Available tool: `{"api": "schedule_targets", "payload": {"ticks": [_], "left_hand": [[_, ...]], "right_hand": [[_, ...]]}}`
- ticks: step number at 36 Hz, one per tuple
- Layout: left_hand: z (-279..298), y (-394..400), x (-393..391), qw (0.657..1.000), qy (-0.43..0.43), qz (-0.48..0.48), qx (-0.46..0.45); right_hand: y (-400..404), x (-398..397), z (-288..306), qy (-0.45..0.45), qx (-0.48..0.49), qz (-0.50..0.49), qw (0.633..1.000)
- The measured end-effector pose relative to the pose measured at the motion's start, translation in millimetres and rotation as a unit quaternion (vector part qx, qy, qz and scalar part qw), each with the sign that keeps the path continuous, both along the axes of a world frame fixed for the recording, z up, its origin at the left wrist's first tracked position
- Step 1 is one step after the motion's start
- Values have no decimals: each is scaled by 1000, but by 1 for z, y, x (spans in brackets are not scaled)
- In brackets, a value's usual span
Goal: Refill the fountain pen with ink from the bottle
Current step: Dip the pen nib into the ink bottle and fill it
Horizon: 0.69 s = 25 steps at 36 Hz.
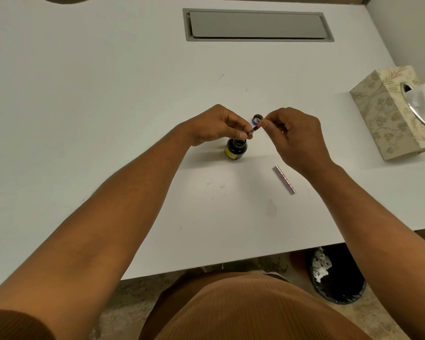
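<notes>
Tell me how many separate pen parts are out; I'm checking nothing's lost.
2. One small part is pinched between both hands, left hand and right hand, above the ink bottle. The silvery barrel lies on the table. Fingers may hide more.

No text, brand, number or sign can be read anywhere. The ink bottle (235,149) has a yellow label, but it is turned partly away and too small, so nothing printed on it can be made out. The silvery pen barrel (284,179) on the counter (108,94) shows faint pinkish marks along its length; whether they are letters or only pattern cannot be told. The tissue box (388,114) carries a leafy floral print with no wording in sight. The bottle cap (257,119) shows purple and black, with no legible marking.
</notes>
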<state>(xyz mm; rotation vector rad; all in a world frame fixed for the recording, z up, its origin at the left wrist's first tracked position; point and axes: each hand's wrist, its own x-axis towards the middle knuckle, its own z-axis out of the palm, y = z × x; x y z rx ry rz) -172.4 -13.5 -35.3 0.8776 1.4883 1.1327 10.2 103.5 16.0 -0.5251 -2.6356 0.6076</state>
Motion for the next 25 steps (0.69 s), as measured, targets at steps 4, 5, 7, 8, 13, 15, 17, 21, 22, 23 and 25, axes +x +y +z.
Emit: {"api": "schedule_targets", "payload": {"ticks": [4,5,7,8,13,15,17,21,22,23,25], "left_hand": [[0,0,0,1000,3,0,0],[0,0,0,1000,2,-1,0],[0,0,0,1000,-1,0,-1],[0,0,0,1000,-2,0,-1],[-1,1,0,1000,-1,-2,-1],[0,1,0,1000,0,-2,-2],[1,1,0,1000,0,-1,-2],[1,2,0,1000,0,-3,-3],[1,2,0,1000,0,-3,-4],[1,2,0,1000,0,-2,-5],[1,2,0,1000,1,-2,-4]], "right_hand": [[0,0,0,-4,-6,-6,1000],[1,-1,0,-5,-8,-7,1000],[1,-1,0,-7,-11,-9,1000],[1,-1,0,-7,-11,-9,1000],[0,1,1,11,-12,-4,1000],[0,2,1,22,-10,-1,1000],[0,2,1,22,-2,5,1000],[3,2,0,9,8,11,1000],[4,1,0,8,9,10,1000],[4,1,1,8,7,9,1000],[3,0,1,6,4,7,1000]]}}
